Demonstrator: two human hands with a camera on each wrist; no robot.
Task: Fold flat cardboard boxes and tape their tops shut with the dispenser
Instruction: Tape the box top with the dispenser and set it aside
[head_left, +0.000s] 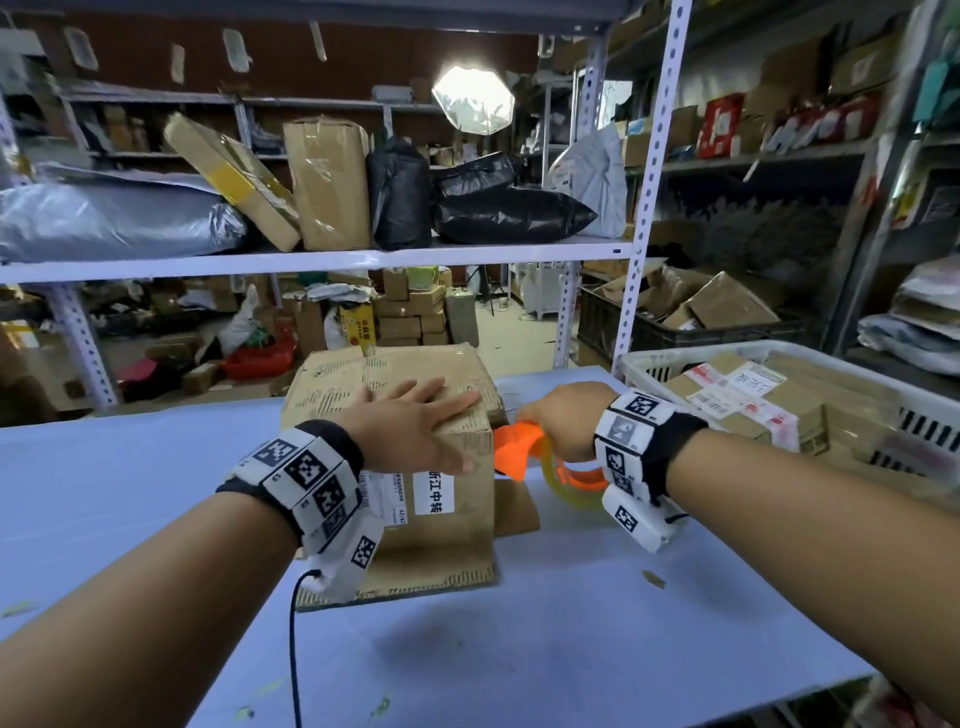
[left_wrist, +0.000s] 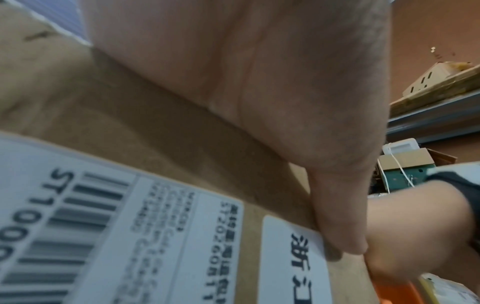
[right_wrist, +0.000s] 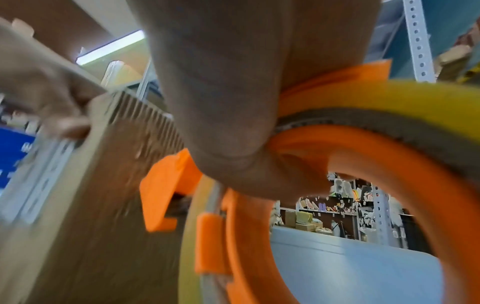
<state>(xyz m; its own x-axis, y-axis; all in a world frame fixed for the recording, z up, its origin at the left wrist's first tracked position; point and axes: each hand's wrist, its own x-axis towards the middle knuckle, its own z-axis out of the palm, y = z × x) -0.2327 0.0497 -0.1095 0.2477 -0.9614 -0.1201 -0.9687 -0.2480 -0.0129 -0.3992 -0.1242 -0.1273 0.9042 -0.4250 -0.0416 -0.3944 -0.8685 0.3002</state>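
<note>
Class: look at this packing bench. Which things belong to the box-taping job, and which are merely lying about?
In use: cardboard box, pressed flat by the left hand; orange tape dispenser, gripped by the right hand.

Lying about: white basket of parcels; black bags on the shelf.

The right hand (right_wrist: 233, 115) grips the orange tape dispenser (right_wrist: 389, 156), fingers curled through its ring, with a yellowish roll of tape (right_wrist: 376, 94) around the ring's outside. Just left of it stands a cardboard box (right_wrist: 85, 216), blurred, with the left hand (right_wrist: 44, 96) on its top edge. Through the ring show the pale blue surface (right_wrist: 350, 267) and cluttered shelves (right_wrist: 337, 205)
</note>
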